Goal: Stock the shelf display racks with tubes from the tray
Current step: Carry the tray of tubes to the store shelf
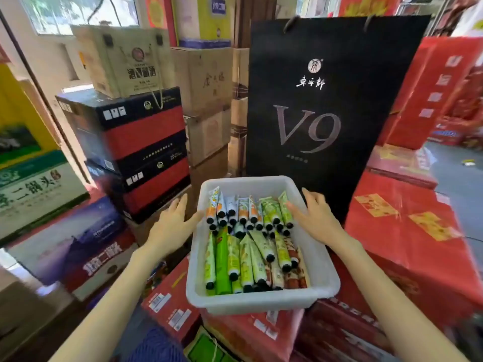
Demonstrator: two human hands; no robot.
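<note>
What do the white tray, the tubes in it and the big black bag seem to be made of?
Tray: likely plastic, milky and slightly translucent, with smooth rounded rim. Tubes: probably soft plastic or laminate, glossy printed bodies, black caps. Black bag: apparently matte paper, flat stiff face, cord handles.

Both arms are bare as far as they show: a slim left forearm [112, 291] and right forearm [386, 291]. The left hand [172, 226] and right hand [316, 218] have slender fingers. Low between the arms lies blue ribbed knit fabric [154, 346], possibly clothing.
</note>
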